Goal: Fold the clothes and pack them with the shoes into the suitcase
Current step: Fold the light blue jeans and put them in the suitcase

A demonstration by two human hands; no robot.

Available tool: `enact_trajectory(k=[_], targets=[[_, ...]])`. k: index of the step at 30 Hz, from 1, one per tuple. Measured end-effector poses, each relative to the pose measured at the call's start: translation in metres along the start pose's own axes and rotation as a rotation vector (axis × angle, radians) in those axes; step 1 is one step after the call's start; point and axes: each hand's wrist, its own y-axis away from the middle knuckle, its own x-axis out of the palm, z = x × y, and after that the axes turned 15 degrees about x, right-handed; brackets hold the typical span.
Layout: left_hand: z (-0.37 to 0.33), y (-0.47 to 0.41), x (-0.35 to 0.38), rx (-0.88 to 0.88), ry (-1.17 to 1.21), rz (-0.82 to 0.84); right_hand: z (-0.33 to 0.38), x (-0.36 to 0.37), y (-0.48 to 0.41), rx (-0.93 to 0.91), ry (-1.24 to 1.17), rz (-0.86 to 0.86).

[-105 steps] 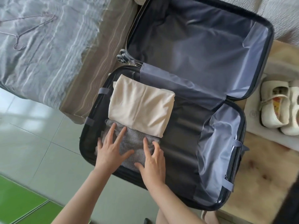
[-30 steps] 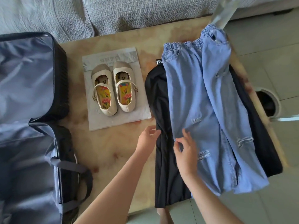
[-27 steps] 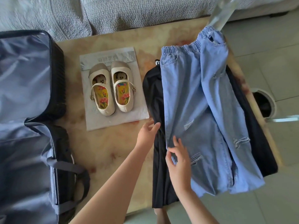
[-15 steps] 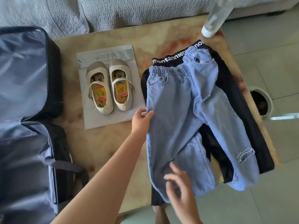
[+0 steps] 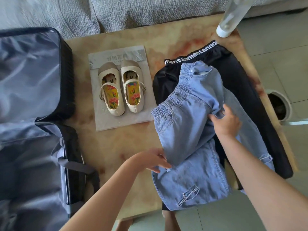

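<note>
The suitcase [image 5: 30,114] lies open at the left, hard against the table [image 5: 126,147], which carries everything still to be packed. On the table's right side black trousers [image 5: 246,90] lie spread flat. The jeans [image 5: 188,124] lie rumpled on top of them, with the waistband skewed toward the shoes [image 5: 120,90] and the legs running to the near edge. The shoes sit side by side on a pale bag [image 5: 106,120], just left of the clothes and untouched.

The step in hand looks to be folding the jeans. The right hand [image 5: 226,120] has its fingers curled into a bunch of denim near the seat. The left hand [image 5: 150,160] lies at the jeans' left edge with its fingertips hidden under a flap, so I cannot tell whether it pinches.

To do this well, lay one leg over the other with the seams matched. Smooth out the bunch before any crosswise fold, and lift only denim — the trousers beneath could drag along. Then fold from hem to waistband, small enough for the suitcase.
</note>
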Motion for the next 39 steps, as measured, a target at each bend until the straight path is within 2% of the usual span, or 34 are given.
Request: enact_trajectory(k=[2, 3, 7, 9, 12, 15, 17, 20, 22, 27, 30, 34, 39], targets=[[0.004, 0.001, -0.002, -0.009, -0.030, 0.052, -0.006, 0.001, 0.000, -0.039, -0.063, -0.023], [0.004, -0.001, -0.004, -0.004, 0.038, 0.007, -0.011, -0.001, 0.004, -0.078, -0.116, -0.001], [-0.002, -0.015, -0.019, 0.027, 0.602, -0.502, -0.034, -0.010, 0.031, -0.320, -0.210, 0.046], [-0.005, -0.026, -0.022, 0.037, 0.667, -0.616, -0.041, -0.013, 0.043, -0.381, -0.218, 0.079], [-0.011, -0.039, -0.012, 0.029, 0.694, -0.754, -0.045, -0.015, 0.055, -0.362, -0.260, 0.162], [-0.015, -0.045, -0.006, 0.066, 0.749, -0.710, -0.045, -0.012, 0.059, -0.380, -0.227, 0.166], [-0.013, -0.045, -0.004, 0.073, 0.704, -0.668, -0.044, -0.007, 0.057, -0.390, -0.179, 0.134], [-0.009, -0.039, -0.005, 0.111, 0.518, -0.737, -0.032, -0.005, 0.049, -0.312, -0.215, 0.106], [-0.012, -0.033, -0.005, 0.165, 0.553, -0.749, -0.018, -0.007, 0.043, -0.256, -0.259, 0.149], [-0.023, -0.027, -0.008, 0.293, 0.490, -0.844, 0.017, 0.000, 0.030, -0.176, -0.022, 0.107], [-0.028, -0.021, -0.007, 0.373, 0.475, -0.841, 0.030, 0.002, 0.031, -0.176, 0.002, 0.030], [-0.017, -0.008, -0.012, 0.458, 0.358, -0.837, 0.045, -0.003, 0.049, -0.333, -0.109, 0.051], [-0.011, 0.029, -0.016, 0.512, 0.286, -0.882, 0.064, -0.014, 0.089, -0.388, -0.433, 0.174]])
